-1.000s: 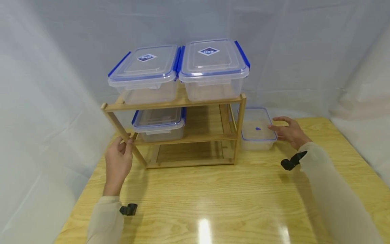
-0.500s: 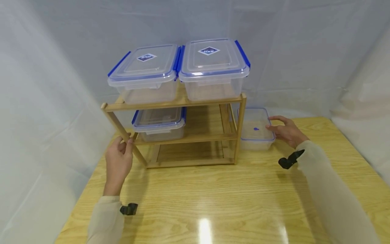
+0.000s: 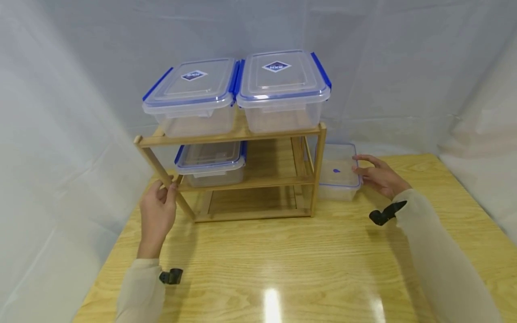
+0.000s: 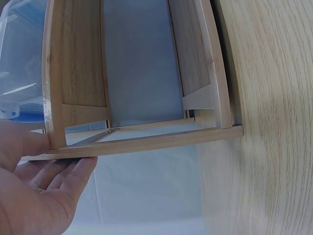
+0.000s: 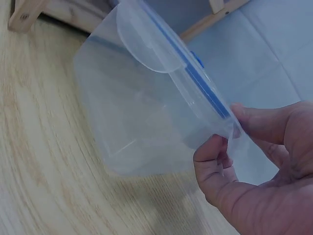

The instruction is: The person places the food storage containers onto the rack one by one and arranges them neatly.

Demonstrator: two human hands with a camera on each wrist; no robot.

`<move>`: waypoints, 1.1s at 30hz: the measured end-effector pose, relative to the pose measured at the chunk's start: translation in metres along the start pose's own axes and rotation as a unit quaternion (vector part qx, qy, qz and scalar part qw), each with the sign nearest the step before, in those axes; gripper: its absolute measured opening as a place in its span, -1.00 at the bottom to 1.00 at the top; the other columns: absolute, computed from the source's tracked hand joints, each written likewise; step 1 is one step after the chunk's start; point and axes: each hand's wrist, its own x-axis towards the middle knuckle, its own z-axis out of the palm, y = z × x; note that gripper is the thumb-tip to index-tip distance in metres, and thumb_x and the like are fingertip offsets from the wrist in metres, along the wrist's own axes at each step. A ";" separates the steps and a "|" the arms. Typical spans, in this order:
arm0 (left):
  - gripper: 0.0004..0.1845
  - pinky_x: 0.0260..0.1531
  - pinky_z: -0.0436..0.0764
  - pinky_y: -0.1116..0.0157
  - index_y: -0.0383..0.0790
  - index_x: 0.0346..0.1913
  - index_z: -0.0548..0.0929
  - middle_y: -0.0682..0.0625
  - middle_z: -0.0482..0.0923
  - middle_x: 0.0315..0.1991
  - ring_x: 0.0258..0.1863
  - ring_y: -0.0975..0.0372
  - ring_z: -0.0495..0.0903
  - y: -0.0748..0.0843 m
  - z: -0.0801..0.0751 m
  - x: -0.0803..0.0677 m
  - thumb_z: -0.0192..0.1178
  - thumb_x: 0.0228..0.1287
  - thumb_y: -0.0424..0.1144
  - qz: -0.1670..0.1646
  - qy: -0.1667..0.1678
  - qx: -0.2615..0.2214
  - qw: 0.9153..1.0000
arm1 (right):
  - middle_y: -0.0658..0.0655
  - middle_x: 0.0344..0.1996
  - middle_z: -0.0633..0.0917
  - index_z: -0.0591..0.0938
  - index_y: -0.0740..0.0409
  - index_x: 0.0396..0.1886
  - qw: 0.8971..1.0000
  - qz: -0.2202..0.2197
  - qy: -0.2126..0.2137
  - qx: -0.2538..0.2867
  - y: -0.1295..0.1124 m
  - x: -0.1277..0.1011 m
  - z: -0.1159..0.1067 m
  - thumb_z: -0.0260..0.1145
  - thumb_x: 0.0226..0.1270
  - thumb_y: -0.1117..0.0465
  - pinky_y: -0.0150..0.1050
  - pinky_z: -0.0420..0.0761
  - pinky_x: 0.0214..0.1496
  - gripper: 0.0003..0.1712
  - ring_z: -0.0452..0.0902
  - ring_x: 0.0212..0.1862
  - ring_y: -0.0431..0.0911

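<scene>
My left hand (image 3: 158, 214) pinches the left front post of a three-tier wooden rack (image 3: 246, 219), with the thumb on one side of the post and fingers on the other. On the table to the right of the rack stands a clear plastic food container (image 3: 338, 193) with a blue-edged top. My right hand (image 3: 379, 177) holds its right side. In the right wrist view, thumb and curled fingers pinch a side flap of the food container (image 5: 142, 122). Part of its left side is hidden behind the rack's right front post.
Two large lidded containers, one left (image 3: 194, 96) and one right (image 3: 284, 89), stand side by side on the top shelf. A smaller lidded container (image 3: 212, 163) sits at the left of the middle shelf. White sheeting (image 3: 404, 67) hangs behind the wooden table (image 3: 258, 255).
The food container has shifted a little to the left, closer against the rack, and my right hand has moved left with it. My left hand has stayed on the post.
</scene>
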 end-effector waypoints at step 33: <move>-0.63 -0.14 0.65 0.11 -0.29 0.18 0.50 -0.28 0.59 -0.02 -0.07 -0.01 0.64 0.001 -0.002 -0.001 -0.02 0.46 -0.16 -0.003 -0.011 -0.001 1.000 | 0.01 -0.20 0.53 0.19 -0.11 0.40 0.996 -0.028 0.036 0.073 -0.013 -0.041 0.008 0.25 0.35 0.23 -0.37 0.57 -0.27 -0.31 0.47 -0.31 -0.22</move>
